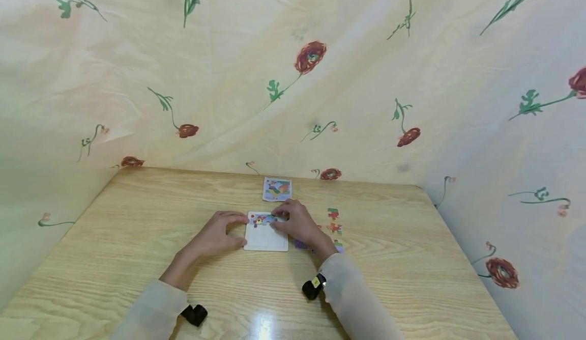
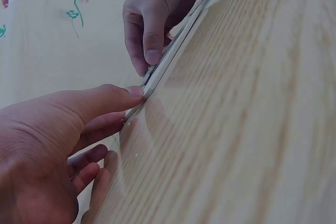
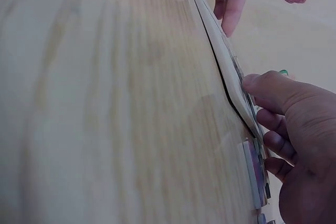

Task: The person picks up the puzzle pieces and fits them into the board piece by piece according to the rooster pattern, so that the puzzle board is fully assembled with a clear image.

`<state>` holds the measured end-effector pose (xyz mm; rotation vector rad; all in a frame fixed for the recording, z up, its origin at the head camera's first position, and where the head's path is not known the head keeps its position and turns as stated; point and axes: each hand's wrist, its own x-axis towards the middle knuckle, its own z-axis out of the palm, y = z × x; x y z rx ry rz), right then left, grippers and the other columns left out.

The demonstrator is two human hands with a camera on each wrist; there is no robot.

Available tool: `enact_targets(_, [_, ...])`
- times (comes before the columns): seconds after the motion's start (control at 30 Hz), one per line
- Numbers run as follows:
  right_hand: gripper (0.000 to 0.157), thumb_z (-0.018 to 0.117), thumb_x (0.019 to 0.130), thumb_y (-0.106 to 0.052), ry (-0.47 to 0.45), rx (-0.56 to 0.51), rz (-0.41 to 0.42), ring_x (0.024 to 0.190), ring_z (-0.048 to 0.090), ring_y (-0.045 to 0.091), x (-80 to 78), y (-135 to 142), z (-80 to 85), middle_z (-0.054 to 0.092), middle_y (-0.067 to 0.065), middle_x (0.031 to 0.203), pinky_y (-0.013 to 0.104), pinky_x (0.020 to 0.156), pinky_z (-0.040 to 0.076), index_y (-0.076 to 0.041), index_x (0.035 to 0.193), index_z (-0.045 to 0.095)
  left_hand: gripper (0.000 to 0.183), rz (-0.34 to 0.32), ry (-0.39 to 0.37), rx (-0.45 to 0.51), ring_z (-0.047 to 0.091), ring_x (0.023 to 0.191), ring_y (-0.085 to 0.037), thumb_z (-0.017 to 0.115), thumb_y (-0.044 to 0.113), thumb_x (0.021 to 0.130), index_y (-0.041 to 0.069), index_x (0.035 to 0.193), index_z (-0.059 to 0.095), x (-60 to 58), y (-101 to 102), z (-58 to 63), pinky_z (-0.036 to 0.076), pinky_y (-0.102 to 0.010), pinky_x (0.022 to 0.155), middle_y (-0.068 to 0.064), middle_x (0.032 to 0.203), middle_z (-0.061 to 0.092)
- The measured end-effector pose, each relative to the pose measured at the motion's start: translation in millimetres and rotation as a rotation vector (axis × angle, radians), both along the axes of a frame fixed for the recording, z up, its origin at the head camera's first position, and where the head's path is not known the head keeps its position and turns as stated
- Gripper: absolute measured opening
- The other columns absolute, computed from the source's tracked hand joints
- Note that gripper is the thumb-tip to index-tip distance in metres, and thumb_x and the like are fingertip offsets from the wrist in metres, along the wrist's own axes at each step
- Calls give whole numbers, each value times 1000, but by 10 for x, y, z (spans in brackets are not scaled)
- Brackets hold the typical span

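Observation:
A white square puzzle tray [image 1: 265, 239] lies on the table, with a strip of joined puzzle pieces [image 1: 259, 220] along its top edge. My left hand [image 1: 217, 235] holds the tray's left side, thumb near the lower corner and fingers near the upper one. In the left wrist view, the thumb of that left hand [image 2: 58, 129] rests on the tray's rim. Over the tray's upper right corner, my right hand [image 1: 299, 224] pinches a puzzle piece [image 1: 273, 218] between thumb and fingers. The right wrist view has the right hand [image 3: 310, 135] close against the tray's edge [image 3: 223, 61], the piece itself hidden.
Loose puzzle pieces [image 1: 334, 227] lie right of the tray, several partly hidden under my right forearm. A square picture card [image 1: 277, 189] sits behind the tray. A flower-printed cloth [image 1: 220, 75] hangs behind the wooden table [image 1: 403, 258].

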<state>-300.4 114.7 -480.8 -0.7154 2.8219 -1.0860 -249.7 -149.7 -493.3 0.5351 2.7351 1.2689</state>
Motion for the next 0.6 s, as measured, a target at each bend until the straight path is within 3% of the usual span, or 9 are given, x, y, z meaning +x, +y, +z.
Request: enact_targets(0.6, [22, 84, 87, -20, -10, 3, 1, 94, 54, 16, -27, -23, 13, 69, 2, 106, 33, 84, 48, -12, 107, 81, 48, -14, 32, -5, 45, 140, -38, 82, 25, 85, 17, 131, 70, -6, -9, -4, 38, -64, 115, -8, 147, 60])
